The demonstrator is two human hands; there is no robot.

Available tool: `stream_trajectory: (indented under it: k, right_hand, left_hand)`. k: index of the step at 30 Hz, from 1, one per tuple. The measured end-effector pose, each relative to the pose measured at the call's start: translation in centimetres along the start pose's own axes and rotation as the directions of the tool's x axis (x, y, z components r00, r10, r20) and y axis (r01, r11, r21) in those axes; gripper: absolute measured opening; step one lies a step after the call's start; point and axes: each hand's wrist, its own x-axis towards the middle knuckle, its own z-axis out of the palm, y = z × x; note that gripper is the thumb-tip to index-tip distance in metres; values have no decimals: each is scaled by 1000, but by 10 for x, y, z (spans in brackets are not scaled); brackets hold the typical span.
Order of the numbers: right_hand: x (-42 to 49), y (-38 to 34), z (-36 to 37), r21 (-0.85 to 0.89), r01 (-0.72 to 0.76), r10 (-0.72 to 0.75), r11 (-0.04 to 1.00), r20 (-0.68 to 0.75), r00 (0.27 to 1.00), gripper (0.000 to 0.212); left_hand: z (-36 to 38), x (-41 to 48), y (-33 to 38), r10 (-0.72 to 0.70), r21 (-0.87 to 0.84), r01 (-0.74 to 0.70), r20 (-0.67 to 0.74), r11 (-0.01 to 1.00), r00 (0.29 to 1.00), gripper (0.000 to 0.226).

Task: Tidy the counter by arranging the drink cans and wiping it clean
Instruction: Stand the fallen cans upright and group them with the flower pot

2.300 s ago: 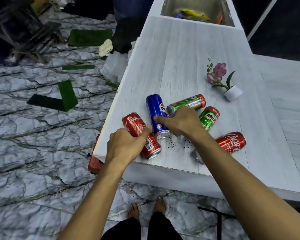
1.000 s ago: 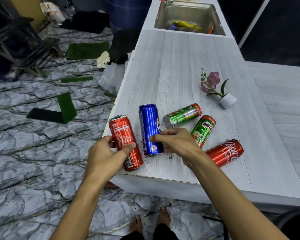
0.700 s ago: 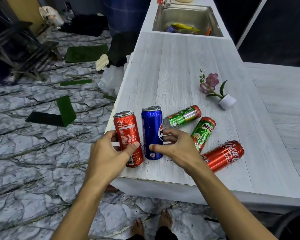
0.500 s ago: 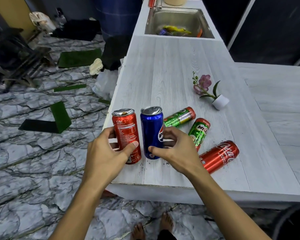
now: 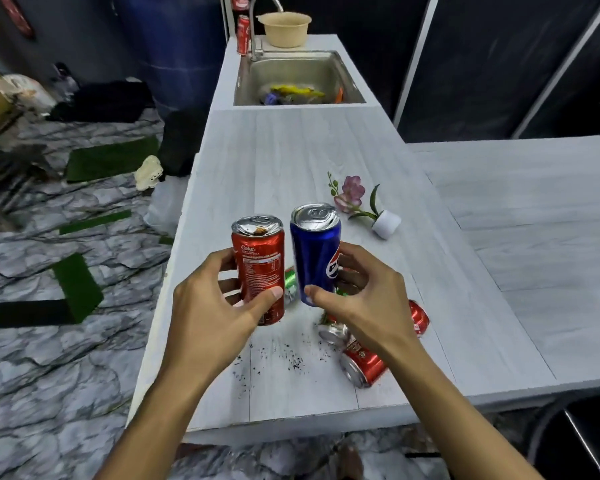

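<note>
My left hand [image 5: 215,306] grips a red Coke can [image 5: 258,265], held upright above the white counter [image 5: 291,161]. Beside it, my right hand [image 5: 354,299] holds a blue Pepsi can [image 5: 314,251] upright, also lifted off the surface. A red Coca-Cola can [image 5: 364,362] lies on its side near the front, partly under my right forearm. Two green cans lie behind my hands, mostly hidden; a sliver of one green can [image 5: 290,282] shows between the held cans. Dark crumbs [image 5: 278,358] speckle the counter near the front edge.
A small white pot with a pink flower [image 5: 385,223] lies tipped on the counter to the right. At the far end, a steel sink [image 5: 291,74] holds rubbish, with a beige bowl [image 5: 284,29] and a red can [image 5: 243,34] behind it. The floor drops off at left.
Both hands stood their cans upright from lying, then lifted them off the counter. The view tilted up toward the sink.
</note>
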Motion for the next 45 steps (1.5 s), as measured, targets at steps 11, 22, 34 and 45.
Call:
stream_trajectory:
  k: [11,22,34,45]
  right_hand:
    - [44,39,-97,-18,-3,1,1000,-141,990,61]
    - [88,99,-202,-36,-71,59,997,-278,959,65]
    - [131,152,-275,-52,-107,78,993,-392,917,58]
    - [185,197,-316,-51,-165,122,985,-468,875,62]
  left_hand:
    - [98,45,62,94,-65,-89,71,994,993,66]
    - [228,87,107,99,-86,-88,131,992,986,72]
    - [339,128,141,111,-91,-93,212,992,971,70]
    - [407,175,155,155,-58,-145,228,988,961,71]
